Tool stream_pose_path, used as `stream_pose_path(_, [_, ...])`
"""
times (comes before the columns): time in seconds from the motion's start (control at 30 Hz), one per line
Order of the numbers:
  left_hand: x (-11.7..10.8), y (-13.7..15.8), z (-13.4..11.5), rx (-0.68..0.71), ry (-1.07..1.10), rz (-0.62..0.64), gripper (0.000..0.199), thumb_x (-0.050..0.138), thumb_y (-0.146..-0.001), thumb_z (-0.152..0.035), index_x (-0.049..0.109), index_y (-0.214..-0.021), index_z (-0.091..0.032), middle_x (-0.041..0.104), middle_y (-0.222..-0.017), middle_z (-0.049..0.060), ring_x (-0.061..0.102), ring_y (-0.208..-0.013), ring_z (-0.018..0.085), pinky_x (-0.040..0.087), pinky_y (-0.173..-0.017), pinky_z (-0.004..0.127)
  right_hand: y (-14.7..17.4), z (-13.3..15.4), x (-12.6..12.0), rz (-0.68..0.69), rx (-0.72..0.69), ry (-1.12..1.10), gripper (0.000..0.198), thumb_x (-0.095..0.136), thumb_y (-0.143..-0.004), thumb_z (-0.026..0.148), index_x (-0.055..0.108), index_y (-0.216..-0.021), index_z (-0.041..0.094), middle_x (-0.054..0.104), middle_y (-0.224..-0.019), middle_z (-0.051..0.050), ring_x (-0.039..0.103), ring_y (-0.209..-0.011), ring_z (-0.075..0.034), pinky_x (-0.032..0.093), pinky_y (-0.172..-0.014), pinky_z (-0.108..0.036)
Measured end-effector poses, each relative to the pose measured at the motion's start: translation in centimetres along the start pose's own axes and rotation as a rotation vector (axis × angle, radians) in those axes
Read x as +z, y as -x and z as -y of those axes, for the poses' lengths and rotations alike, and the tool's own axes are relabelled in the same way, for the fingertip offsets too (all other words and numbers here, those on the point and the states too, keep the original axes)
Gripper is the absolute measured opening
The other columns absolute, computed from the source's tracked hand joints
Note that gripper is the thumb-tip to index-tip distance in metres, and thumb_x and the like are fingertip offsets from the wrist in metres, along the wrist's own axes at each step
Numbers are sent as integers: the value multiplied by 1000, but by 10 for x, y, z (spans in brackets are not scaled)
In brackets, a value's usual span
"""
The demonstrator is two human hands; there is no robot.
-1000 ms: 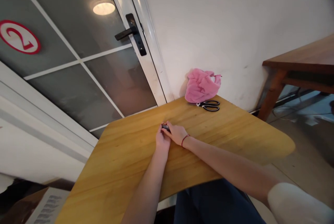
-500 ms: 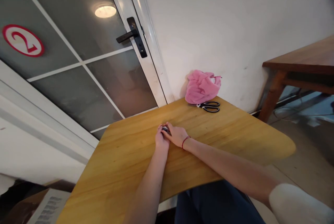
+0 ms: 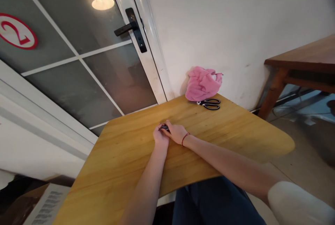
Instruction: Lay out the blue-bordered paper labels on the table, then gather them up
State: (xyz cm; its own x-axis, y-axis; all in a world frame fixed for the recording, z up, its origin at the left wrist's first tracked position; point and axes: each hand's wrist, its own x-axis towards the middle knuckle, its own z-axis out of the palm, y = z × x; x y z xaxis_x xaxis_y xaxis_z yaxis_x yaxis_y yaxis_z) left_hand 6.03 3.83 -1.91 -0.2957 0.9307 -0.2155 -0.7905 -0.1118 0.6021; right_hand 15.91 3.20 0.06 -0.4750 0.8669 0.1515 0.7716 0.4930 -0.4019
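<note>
Close together over the middle of the wooden table (image 3: 125,155) are my left hand (image 3: 160,136) and my right hand (image 3: 177,133), the right one with a red cord at the wrist. Between their curled fingers is a small dark object (image 3: 164,128) with a pale, shiny part. Both hands are closed around it, and the fingers cover most of it, so its kind cannot be made out. Beyond them, at the table's far corner, black-handled scissors (image 3: 210,104) lie with their blades hidden under a bunched pink cloth (image 3: 202,83).
A glazed door (image 3: 104,71) with a black handle (image 3: 128,29) stands past the table's far left edge. The white wall (image 3: 209,19) meets the far corner. At right is another wooden table (image 3: 300,57); at lower left, a box with a printed label (image 3: 49,204).
The view has shifted slightly. My hands stay together, and the small dark object has turned a little between my fingers, showing a different side.
</note>
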Motion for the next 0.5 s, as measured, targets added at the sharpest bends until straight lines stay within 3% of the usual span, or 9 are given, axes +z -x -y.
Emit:
stream_pose_path(0.3, [3, 1, -6, -27, 88, -59, 19, 40, -70, -1, 46, -63, -17, 47, -58, -2, 51, -55, 9, 44, -68, 23, -2, -2, 3, -8, -33, 6, 42, 30, -97, 47, 46, -116, 14, 70, -97, -12, 68, -89, -23, 46, -68, -29])
stream_pose_path(0.5, [1, -3, -14, -4, 122, -57, 27, 34, -83, -5, 44, -60, -16, 37, -52, -4, 42, -48, 6, 41, -58, 19, 1, 5, 2, 14, -81, 50, 38, 28, -98, 42, 46, -116, 13, 70, -95, -12, 68, -88, -24, 46, -67, -29])
